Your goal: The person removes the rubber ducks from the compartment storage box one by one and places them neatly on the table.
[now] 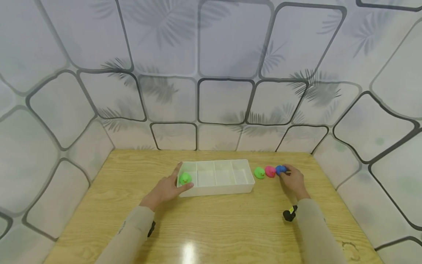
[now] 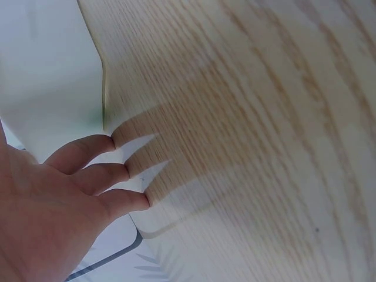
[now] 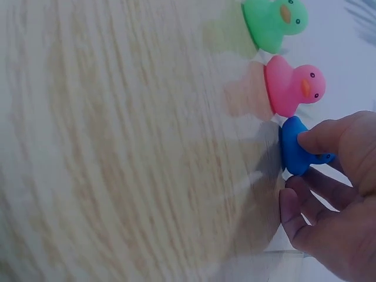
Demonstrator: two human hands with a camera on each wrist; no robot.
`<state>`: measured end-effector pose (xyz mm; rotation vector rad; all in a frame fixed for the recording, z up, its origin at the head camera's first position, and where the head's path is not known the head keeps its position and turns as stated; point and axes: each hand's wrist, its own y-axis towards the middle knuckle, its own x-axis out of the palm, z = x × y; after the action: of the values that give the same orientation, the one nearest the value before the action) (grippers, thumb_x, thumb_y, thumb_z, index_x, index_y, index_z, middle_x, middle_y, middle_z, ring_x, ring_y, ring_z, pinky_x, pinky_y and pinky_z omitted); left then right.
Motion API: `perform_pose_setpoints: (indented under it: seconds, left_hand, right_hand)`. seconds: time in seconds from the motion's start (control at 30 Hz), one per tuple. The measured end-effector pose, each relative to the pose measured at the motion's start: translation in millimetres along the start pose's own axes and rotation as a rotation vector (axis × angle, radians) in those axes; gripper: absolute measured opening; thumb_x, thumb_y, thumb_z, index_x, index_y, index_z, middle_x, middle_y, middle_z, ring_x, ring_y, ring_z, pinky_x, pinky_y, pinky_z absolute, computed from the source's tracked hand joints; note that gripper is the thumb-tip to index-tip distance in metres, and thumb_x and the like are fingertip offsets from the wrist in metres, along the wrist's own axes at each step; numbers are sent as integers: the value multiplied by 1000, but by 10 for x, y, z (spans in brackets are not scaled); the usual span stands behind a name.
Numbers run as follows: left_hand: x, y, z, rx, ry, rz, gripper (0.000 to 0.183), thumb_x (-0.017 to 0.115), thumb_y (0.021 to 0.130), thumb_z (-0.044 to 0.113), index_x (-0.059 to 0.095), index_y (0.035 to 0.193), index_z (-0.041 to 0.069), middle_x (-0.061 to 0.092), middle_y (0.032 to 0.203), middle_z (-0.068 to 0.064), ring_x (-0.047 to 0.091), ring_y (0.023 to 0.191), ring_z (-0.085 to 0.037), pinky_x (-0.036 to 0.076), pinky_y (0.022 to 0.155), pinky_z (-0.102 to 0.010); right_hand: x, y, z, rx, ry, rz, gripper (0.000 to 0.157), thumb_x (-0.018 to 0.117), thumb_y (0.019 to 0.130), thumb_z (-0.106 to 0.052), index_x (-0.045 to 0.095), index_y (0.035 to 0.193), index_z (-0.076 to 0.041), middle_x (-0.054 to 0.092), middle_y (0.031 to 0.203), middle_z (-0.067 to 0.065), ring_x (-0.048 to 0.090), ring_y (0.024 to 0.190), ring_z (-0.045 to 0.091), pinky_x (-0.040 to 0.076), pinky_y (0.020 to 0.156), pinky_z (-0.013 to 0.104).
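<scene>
A long white compartment tray (image 1: pixel 215 190) lies on the table, with a green rubber duck (image 1: pixel 185 178) in its leftmost compartment. My left hand (image 1: pixel 165 190) spans that end, thumb along the front wall and index finger at the back left corner. Its other fingers (image 2: pixel 94 176) extend to the wood beside the tray in the left wrist view. To the right of the tray, my right hand (image 1: pixel 294 181) pinches a blue rubber duck (image 3: pixel 295 145) between thumb and fingers. A pink rubber duck (image 3: pixel 288 88) and another green rubber duck (image 3: pixel 271 23) stand in line with it.
The tray's dividers part it into several compartments. Under everything is a wood-grain table (image 1: pixel 224 227), enclosed at the back and sides by patterned walls (image 1: pixel 225 101). A small black device (image 1: pixel 289 214) sits at the right wrist.
</scene>
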<state>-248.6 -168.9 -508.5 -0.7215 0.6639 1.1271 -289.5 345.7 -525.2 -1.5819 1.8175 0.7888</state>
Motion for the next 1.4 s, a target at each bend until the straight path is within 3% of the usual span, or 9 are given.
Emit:
perform_pose_setpoints:
  seconds: [0.57, 0.77, 0.9, 1.1, 1.4]
  left_hand:
    - [18, 13, -10, -5, -2, 2, 114, 59, 93, 78, -5, 171, 26, 54, 67, -3, 42, 55, -14, 39, 58, -33]
    - [21, 8, -15, 0, 1, 8, 113, 57, 93, 79, -5, 171, 26, 56, 71, -5, 45, 57, -16, 41, 63, -34]
    - [14, 4, -7, -6, 2, 6, 113, 58, 93, 79, -6, 171, 28, 53, 70, -4, 41, 57, -15, 40, 61, -34]
    - [13, 8, 0, -4, 0, 10, 113, 59, 93, 78, -5, 171, 27, 52, 68, -2, 39, 55, -14, 39, 59, -33]
    - [22, 9, -12, 0, -2, 12, 113, 59, 93, 78, -5, 171, 27, 48, 66, -1, 38, 55, -14, 40, 60, -34]
  right_hand:
    - [52, -18, 17, -34, -6, 40, 47, 58, 102, -11, 53, 143, 11, 59, 136, 38, 63, 119, 53, 50, 102, 63]
    - [-12, -20, -6, -19, -18, -2, 61, 63, 101, -14, 42, 153, 11, 60, 130, 41, 64, 114, 52, 51, 99, 63]
    - [-59, 0, -42, -2, -6, -22, 68, 64, 102, -17, 35, 157, 9, 53, 139, 43, 60, 119, 54, 49, 101, 65]
    - [-99, 25, -195, -26, 6, 31, 64, 61, 102, -20, 41, 156, 7, 36, 157, 40, 51, 130, 59, 49, 101, 66]
    - [-121, 20, -635, -155, 31, 77, 57, 67, 101, -17, 50, 150, 6, 44, 153, 38, 54, 128, 59, 47, 102, 67]
